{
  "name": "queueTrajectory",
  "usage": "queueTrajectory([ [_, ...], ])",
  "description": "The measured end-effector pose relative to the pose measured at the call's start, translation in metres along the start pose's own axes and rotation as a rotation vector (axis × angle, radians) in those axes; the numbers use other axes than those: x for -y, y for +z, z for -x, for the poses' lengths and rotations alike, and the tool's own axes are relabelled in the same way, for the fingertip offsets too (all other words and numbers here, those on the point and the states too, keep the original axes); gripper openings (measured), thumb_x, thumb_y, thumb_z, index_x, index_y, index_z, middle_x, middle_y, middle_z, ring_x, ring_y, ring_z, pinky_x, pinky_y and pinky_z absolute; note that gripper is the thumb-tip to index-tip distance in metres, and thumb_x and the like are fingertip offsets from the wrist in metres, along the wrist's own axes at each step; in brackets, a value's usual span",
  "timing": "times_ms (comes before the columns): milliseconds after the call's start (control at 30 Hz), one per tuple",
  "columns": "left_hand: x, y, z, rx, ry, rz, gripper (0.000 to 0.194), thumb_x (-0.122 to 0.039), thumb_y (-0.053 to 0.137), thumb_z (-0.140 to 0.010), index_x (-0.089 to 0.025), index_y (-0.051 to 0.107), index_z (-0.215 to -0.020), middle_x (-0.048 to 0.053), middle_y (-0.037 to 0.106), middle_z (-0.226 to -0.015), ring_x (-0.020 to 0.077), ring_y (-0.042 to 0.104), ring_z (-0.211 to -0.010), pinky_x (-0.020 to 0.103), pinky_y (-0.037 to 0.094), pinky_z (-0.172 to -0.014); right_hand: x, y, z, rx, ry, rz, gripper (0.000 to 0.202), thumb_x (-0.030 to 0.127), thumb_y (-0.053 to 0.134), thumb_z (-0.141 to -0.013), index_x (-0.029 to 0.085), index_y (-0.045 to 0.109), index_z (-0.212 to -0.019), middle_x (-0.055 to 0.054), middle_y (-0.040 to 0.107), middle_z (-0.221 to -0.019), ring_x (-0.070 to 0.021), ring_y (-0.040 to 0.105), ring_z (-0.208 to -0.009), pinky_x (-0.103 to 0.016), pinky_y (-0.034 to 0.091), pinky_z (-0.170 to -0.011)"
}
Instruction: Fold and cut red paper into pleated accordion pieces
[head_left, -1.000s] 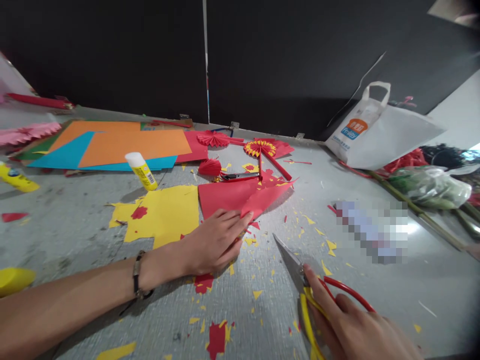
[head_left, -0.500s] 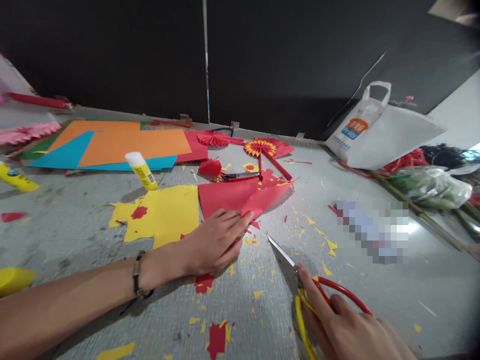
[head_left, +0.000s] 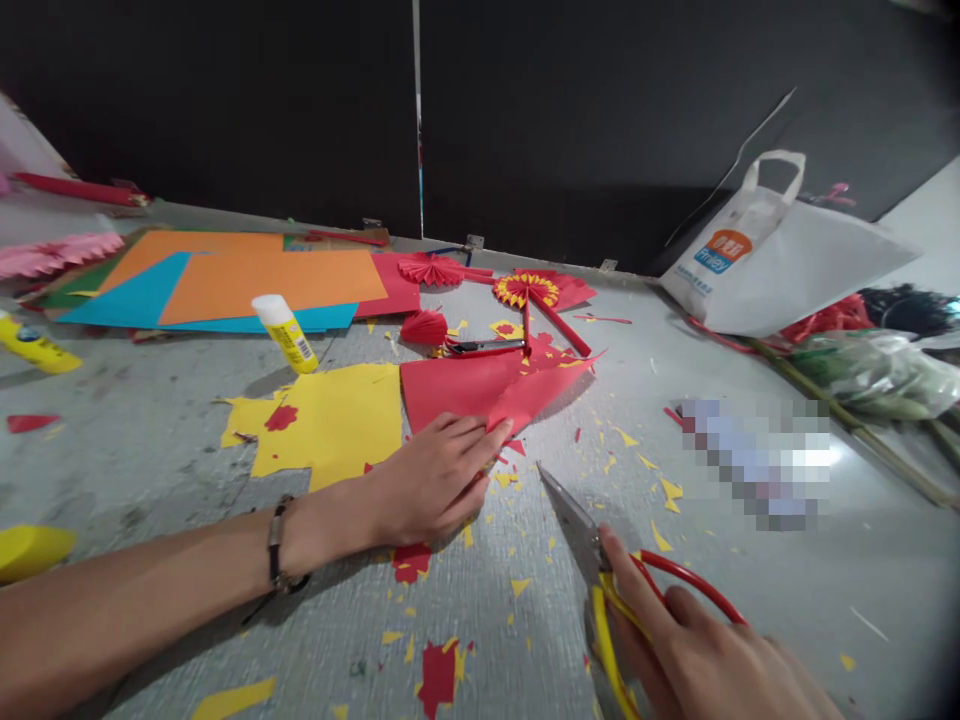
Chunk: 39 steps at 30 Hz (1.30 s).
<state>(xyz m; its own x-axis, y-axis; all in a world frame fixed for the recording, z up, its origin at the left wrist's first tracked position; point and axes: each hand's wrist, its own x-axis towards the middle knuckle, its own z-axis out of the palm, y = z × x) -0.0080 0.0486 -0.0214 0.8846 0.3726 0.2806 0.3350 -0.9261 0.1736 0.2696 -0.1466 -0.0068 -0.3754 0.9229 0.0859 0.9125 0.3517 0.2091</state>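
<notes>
My left hand (head_left: 439, 475) rests on the lower edge of a red paper sheet (head_left: 457, 385), gripping it with fingers close together. The right part of that sheet curls up off the table, and some of its lower edge is hidden by my fingers. In my right hand (head_left: 682, 640) is a pair of scissors (head_left: 574, 500) with one red and one yellow handle. Its blades point up and left, a little short of the red sheet and apart from it. Left of the red sheet lies a yellow paper sheet (head_left: 356, 415) with a ragged left side.
A glue stick (head_left: 285, 333) stands tilted behind the yellow sheet. A utility knife (head_left: 487, 346) and folded red paper fans (head_left: 431, 268) lie behind the red sheet. Orange card (head_left: 277, 287) is stacked at the back left. A white bag (head_left: 772, 260) sits back right. Paper scraps (head_left: 439, 675) litter the table.
The whole view has shifted slightly, with things sitting a little further right. The scissor blade looks slightly turned, showing more of its flat side. My left hand keeps its place on the red paper.
</notes>
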Motion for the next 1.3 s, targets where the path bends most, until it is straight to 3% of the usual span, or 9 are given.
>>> queueTrajectory([
  [167, -0.001, -0.003, -0.001, -0.005, -0.015, 0.01, 0.061, -0.024, 0.04, -0.107, -0.012, 0.024, -0.164, 0.02, 0.063, -0.138, 0.0313, 0.06, -0.12, 0.045, 0.045, -0.103, 0.006, 0.005, -0.002, -0.034, 0.042, 0.049, 0.07, 0.008, 0.062, -0.077, 0.009, 0.061, -0.146, 0.0, 0.072, -0.066, -0.0162, 0.061, -0.032, -0.023, 0.044, -0.026],
  [300, -0.001, -0.003, 0.0, -0.002, -0.01, 0.001, 0.061, -0.025, 0.041, -0.107, -0.013, 0.023, -0.165, 0.021, 0.061, -0.143, 0.0322, 0.059, -0.123, 0.048, 0.045, -0.105, 0.004, 0.013, -0.006, -0.061, 0.226, 0.148, 0.069, 0.014, 0.064, -0.082, 0.011, 0.057, -0.15, 0.0, 0.066, -0.059, -0.0197, 0.062, -0.035, -0.026, 0.046, -0.03],
  [333, -0.001, -0.003, 0.0, 0.0, -0.008, 0.0, 0.061, -0.025, 0.041, -0.107, -0.013, 0.024, -0.164, 0.021, 0.06, -0.145, 0.0324, 0.058, -0.124, 0.048, 0.045, -0.105, 0.003, 0.014, -0.006, -0.048, 0.224, 0.13, 0.071, 0.015, 0.063, -0.085, 0.012, 0.052, -0.155, 0.0, 0.067, -0.061, -0.0202, 0.064, -0.038, -0.026, 0.048, -0.032],
  [467, -0.001, -0.002, 0.0, 0.0, -0.017, 0.007, 0.06, -0.024, 0.041, -0.106, -0.013, 0.026, -0.163, 0.02, 0.061, -0.142, 0.0317, 0.059, -0.121, 0.047, 0.046, -0.104, 0.003, 0.011, -0.002, 0.005, -0.015, -0.075, 0.076, 0.017, 0.058, -0.093, 0.018, 0.035, -0.166, -0.003, 0.077, -0.079, -0.0151, 0.067, -0.043, -0.02, 0.051, -0.036],
  [600, -0.002, -0.003, 0.0, -0.008, -0.026, 0.017, 0.057, -0.023, 0.042, -0.105, -0.008, 0.032, -0.159, 0.02, 0.064, -0.133, 0.0319, 0.06, -0.117, 0.047, 0.047, -0.101, 0.01, 0.007, -0.004, 0.036, -0.018, -0.037, 0.068, 0.014, 0.057, -0.091, 0.012, 0.048, -0.158, -0.005, 0.077, -0.081, -0.0167, 0.065, -0.039, -0.024, 0.051, -0.031],
  [767, -0.002, -0.005, -0.001, -0.031, -0.013, 0.003, 0.059, -0.023, 0.041, -0.105, -0.012, 0.026, -0.161, 0.019, 0.065, -0.131, 0.0311, 0.061, -0.112, 0.047, 0.048, -0.098, 0.014, 0.003, -0.013, 0.091, -0.066, -0.024, 0.061, 0.011, 0.056, -0.09, 0.017, 0.06, -0.15, -0.003, 0.075, -0.077, -0.0173, 0.068, -0.043, -0.024, 0.054, -0.036],
  [900, -0.002, -0.005, -0.002, -0.036, -0.011, -0.006, 0.062, -0.022, 0.041, -0.105, -0.014, 0.022, -0.163, 0.018, 0.065, -0.132, 0.0308, 0.062, -0.112, 0.045, 0.048, -0.098, 0.018, 0.005, -0.013, 0.058, -0.054, -0.024, 0.064, 0.012, 0.06, -0.088, 0.008, 0.056, -0.152, -0.004, 0.076, -0.077, -0.0173, 0.067, -0.041, -0.025, 0.055, -0.036],
  [1067, -0.002, -0.005, -0.001, -0.027, -0.033, 0.018, 0.06, -0.023, 0.041, -0.106, -0.012, 0.025, -0.162, 0.019, 0.065, -0.13, 0.0314, 0.061, -0.113, 0.046, 0.047, -0.098, 0.023, 0.011, -0.01, -0.027, -0.124, -0.029, 0.063, 0.017, 0.062, -0.09, 0.011, 0.055, -0.152, -0.003, 0.076, -0.078, -0.0159, 0.068, -0.042, -0.022, 0.052, -0.033],
  [1300, -0.003, -0.005, -0.002, 0.013, -0.042, 0.014, 0.051, -0.024, 0.039, -0.106, -0.008, 0.039, -0.154, 0.021, 0.064, -0.133, 0.032, 0.061, -0.116, 0.047, 0.047, -0.101, 0.017, 0.005, -0.018, -0.078, 0.0, 0.009, 0.071, 0.005, 0.06, -0.073, 0.003, 0.061, -0.144, -0.001, 0.074, -0.067, -0.0168, 0.061, -0.031, -0.023, 0.047, -0.026],
])
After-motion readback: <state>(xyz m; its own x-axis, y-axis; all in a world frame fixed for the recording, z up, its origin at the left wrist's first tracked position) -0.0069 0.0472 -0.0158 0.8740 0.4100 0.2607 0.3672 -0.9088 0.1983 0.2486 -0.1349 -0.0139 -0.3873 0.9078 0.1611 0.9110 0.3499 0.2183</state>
